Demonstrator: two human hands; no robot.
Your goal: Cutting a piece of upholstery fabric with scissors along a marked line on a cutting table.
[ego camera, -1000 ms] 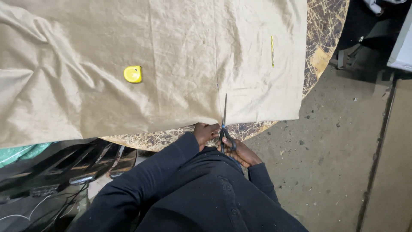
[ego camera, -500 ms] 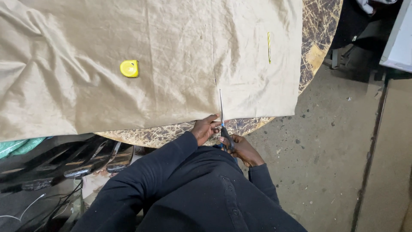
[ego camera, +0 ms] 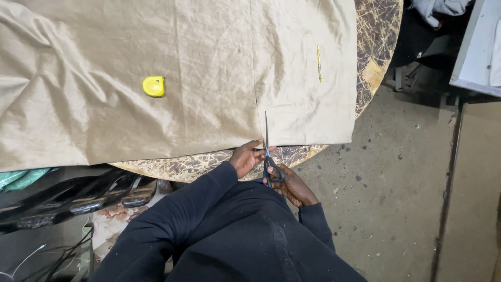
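Note:
A large beige cloth (ego camera: 156, 62) lies spread over a round table with a cracked brown pattern (ego camera: 376, 47). My right hand (ego camera: 292, 185) grips black scissors (ego camera: 269, 156) whose blades point away from me into the cloth's near edge, along a straight crease. My left hand (ego camera: 245, 156) pinches the cloth edge just left of the blades. A yellow tape measure (ego camera: 154, 86) rests on the cloth to the left. A thin yellow pencil-like stick (ego camera: 319, 62) lies on the cloth at the right.
Dark plastic chairs (ego camera: 78, 196) stand at the lower left beside the table. Grey concrete floor (ego camera: 407, 172) lies to the right. A grey cabinet corner (ego camera: 477, 47) and crumpled fabric (ego camera: 438, 8) sit at the upper right.
The scissors' blades have pushed a little further into the cloth edge. My left hand has shifted closer to the blades. The camera view has drifted slightly.

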